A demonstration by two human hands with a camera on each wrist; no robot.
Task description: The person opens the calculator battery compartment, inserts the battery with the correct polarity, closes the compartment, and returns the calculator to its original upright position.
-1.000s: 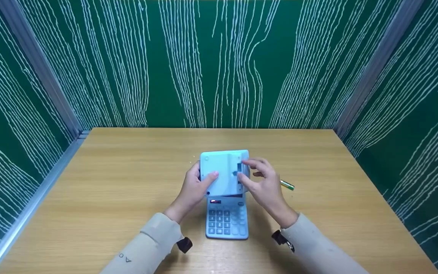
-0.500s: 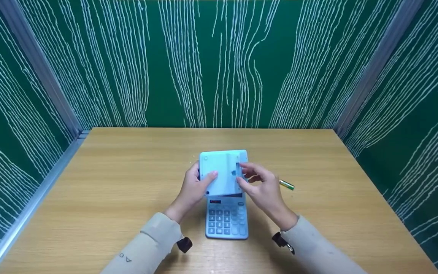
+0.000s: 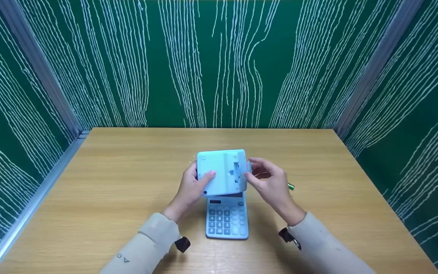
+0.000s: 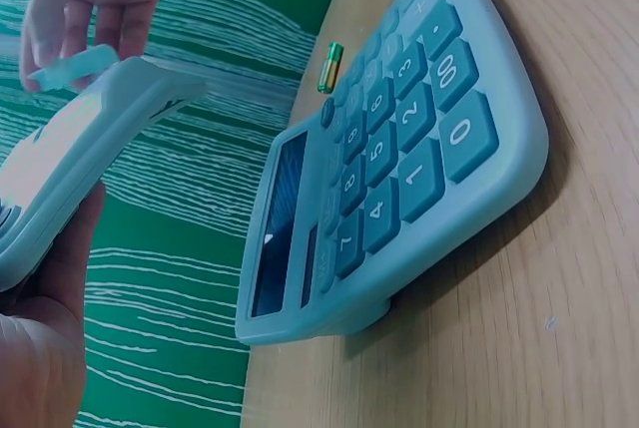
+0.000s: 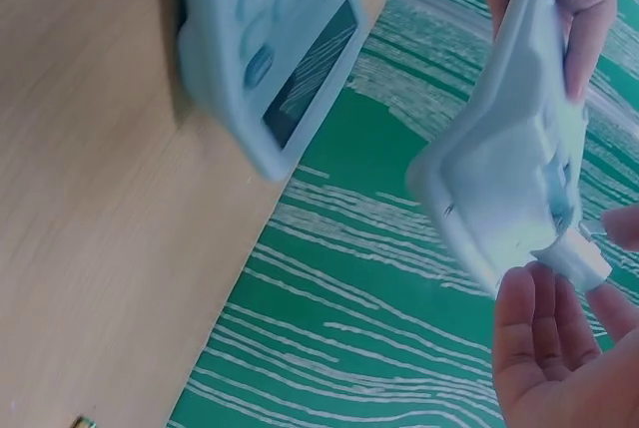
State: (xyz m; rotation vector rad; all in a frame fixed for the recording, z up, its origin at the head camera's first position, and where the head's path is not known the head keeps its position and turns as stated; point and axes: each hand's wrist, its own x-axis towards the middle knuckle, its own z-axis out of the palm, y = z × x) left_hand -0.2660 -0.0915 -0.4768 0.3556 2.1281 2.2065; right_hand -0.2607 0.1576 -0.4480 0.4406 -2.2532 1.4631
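My left hand (image 3: 192, 184) grips a light-blue calculator (image 3: 216, 182) with its back turned up, thumb lying on the back. An open battery slot (image 3: 236, 172) shows near its right side. Between thumb and fingers my right hand (image 3: 272, 184) pinches a small battery cover (image 4: 75, 69), just off the calculator's right edge in the head view. In the right wrist view the cover (image 5: 577, 256) is close to the calculator's edge; whether they touch I cannot tell. Whether a battery sits in the slot is too small to tell.
A second light-blue calculator (image 3: 226, 220) lies keys up on the wooden table (image 3: 127, 171), below the held one. A green and gold battery (image 4: 330, 67) lies to the right, partly hidden by my right hand in the head view. Green walls stand around the table.
My right hand has moved right, away from the slot, with the cover pinched in it, and the slot is more exposed. The held calculator has shifted slightly left.
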